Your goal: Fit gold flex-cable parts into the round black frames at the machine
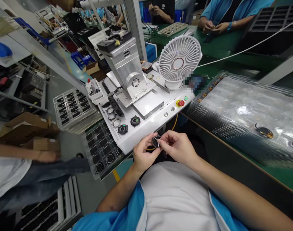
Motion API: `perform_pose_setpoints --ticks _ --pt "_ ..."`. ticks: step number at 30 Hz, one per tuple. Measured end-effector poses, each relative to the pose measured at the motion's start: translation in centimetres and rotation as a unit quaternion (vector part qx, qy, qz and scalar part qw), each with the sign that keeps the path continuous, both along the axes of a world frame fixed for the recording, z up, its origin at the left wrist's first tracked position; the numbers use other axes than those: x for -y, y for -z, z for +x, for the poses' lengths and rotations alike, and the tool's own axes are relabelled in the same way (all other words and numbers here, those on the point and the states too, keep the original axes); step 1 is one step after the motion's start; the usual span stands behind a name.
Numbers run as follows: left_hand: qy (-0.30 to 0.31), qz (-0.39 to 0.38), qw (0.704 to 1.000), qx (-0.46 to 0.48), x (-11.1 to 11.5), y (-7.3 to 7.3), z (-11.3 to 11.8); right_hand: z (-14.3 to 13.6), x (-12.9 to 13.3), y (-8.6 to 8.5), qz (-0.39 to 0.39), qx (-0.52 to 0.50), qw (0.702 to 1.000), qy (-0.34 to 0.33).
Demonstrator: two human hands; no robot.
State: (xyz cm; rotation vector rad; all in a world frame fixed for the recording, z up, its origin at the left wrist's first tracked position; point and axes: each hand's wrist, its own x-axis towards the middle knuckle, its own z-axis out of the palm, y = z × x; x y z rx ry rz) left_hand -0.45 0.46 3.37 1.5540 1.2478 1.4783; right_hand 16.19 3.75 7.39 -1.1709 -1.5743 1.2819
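Observation:
A round black watch part is held at its rim between the thumb and fingers of my left hand, in front of my body. My right hand has its thumb and index finger pinched together at the disc's right edge. A thin pale line crosses the disc's face; I cannot tell whether it is a reflection or something in the pinch. On the machine's white front ledge lie two more round black watch parts, the left one and the right one, with a few thin rings behind them.
Ahead stands a metal fixture beside a white fan and a red stop button. A tray of black parts lies at left. Stacked clear trays fill the right bench. Co-workers sit across; a person passes at left.

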Motion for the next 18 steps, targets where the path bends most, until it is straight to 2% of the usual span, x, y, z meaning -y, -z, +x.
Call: perform_pose_setpoints --ticks 4,8,10,12,13,14,16,17,18 --pt "-0.007 0.013 1.000 0.005 0.0 0.4 0.2 0.0 -0.2 0.2 -0.005 0.025 1.000 0.016" --pt "0.017 0.028 0.999 0.017 -0.1 1.1 0.9 1.0 -0.6 0.6 -0.144 -0.083 0.985 -0.046" --pt "0.063 0.039 0.997 0.010 -0.1 1.4 1.2 3.0 -0.6 0.3 -0.162 -0.120 0.979 -0.043" --pt "0.100 0.044 0.994 -0.006 -0.3 1.8 1.3 6.8 0.0 -0.4 -0.108 -0.096 0.987 0.067" --pt "0.110 0.042 0.993 -0.014 -0.4 1.9 1.2 9.3 0.5 -0.9 -0.074 -0.064 0.984 0.149" --pt "0.115 0.037 0.993 -0.020 -0.5 2.2 1.1 12.2 1.2 -1.4 -0.042 -0.021 0.968 0.246" --pt "0.119 0.025 0.992 -0.029 -0.8 2.6 0.8 18.5 3.0 -2.0 -0.017 0.094 0.903 0.419" --pt "0.123 0.022 0.992 -0.033 -0.9 2.8 0.7 21.5 4.1 -2.1 -0.006 0.163 0.844 0.511" --pt "0.128 0.020 0.991 -0.038 -1.0 2.9 0.7 24.3 5.2 -2.1 -0.018 0.236 0.785 0.572"
